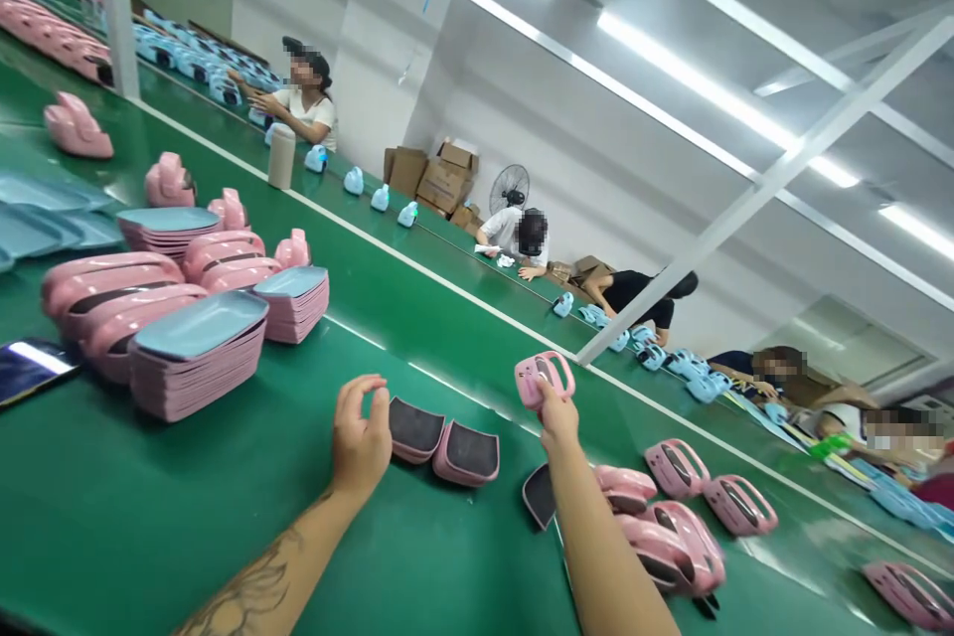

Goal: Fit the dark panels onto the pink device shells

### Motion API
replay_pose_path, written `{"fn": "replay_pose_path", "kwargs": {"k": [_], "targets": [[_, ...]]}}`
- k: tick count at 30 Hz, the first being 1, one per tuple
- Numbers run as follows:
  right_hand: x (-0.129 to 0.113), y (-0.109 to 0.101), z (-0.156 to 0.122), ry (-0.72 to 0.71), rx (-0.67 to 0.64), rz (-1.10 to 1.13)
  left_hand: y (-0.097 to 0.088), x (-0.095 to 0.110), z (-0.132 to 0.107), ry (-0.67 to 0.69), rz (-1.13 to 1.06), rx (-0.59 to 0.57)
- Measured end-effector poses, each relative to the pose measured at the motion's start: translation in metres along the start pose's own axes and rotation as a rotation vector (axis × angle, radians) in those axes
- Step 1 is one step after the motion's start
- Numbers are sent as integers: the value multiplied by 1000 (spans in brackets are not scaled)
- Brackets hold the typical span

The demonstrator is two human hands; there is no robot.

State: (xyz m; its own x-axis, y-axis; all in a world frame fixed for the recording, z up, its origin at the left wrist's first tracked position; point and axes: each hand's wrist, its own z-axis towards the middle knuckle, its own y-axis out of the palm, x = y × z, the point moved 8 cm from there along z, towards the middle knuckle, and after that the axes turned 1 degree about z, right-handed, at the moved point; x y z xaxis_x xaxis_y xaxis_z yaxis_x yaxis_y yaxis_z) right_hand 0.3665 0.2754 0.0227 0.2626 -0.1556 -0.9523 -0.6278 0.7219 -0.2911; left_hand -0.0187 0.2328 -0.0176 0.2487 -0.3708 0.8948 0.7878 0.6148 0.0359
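Observation:
My right hand (557,412), arm stretched forward over the green table, is closed on a pink plastic housing (533,380) with a loop handle and a dark panel. My left hand (362,437) is raised with loosely curled fingers; a gap shows between thumb and fingertips, and I see nothing in it. Just right of it lie two pink curved pieces with black tops, the nearer black-topped piece (417,429) and its neighbour (467,454). A dark piece (540,495) is partly hidden by my right forearm.
Stacked pink trays with a light-blue top (198,373) stand at left near pink housings (123,283) and a phone (34,370). More pink housings (678,547) lie at right. Beyond the green table (417,556), several people sit along a line of blue units (380,198). A post (671,278) slants upward.

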Motion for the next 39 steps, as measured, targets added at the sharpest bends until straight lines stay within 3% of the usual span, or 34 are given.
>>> {"fn": "replay_pose_path", "kwargs": {"k": [2,5,9,13,16,19,22,24,27,32,36,39], "targets": [[9,22,14,98,-6,-78,8,-6,-5,8,7,-58],[22,37,28,182,19,-220,19,-11,-12,19,53,-143],[31,38,37,166,47,-323,29,-18,-16,-2,177,-227],[27,26,35,100,33,-305,30,-26,-13,-26,270,-235],[17,8,14,-34,-19,-218,28,-31,-8,-34,330,-237],[15,-12,-29,-167,-130,-137,24,-21,-8,18,376,-216],[29,-30,-78,-201,-222,-98,28,23,-24,300,411,-230],[41,-36,-103,-193,-259,-68,44,55,-44,487,433,-353],[52,-33,-125,-180,-294,-24,70,76,-69,492,519,-543],[56,-24,-137,-232,-230,17,82,67,-79,458,642,-479],[60,-21,-141,-291,-237,22,78,52,-79,503,684,-467],[64,-20,-142,-285,-272,28,73,55,-75,565,707,-402]]}}
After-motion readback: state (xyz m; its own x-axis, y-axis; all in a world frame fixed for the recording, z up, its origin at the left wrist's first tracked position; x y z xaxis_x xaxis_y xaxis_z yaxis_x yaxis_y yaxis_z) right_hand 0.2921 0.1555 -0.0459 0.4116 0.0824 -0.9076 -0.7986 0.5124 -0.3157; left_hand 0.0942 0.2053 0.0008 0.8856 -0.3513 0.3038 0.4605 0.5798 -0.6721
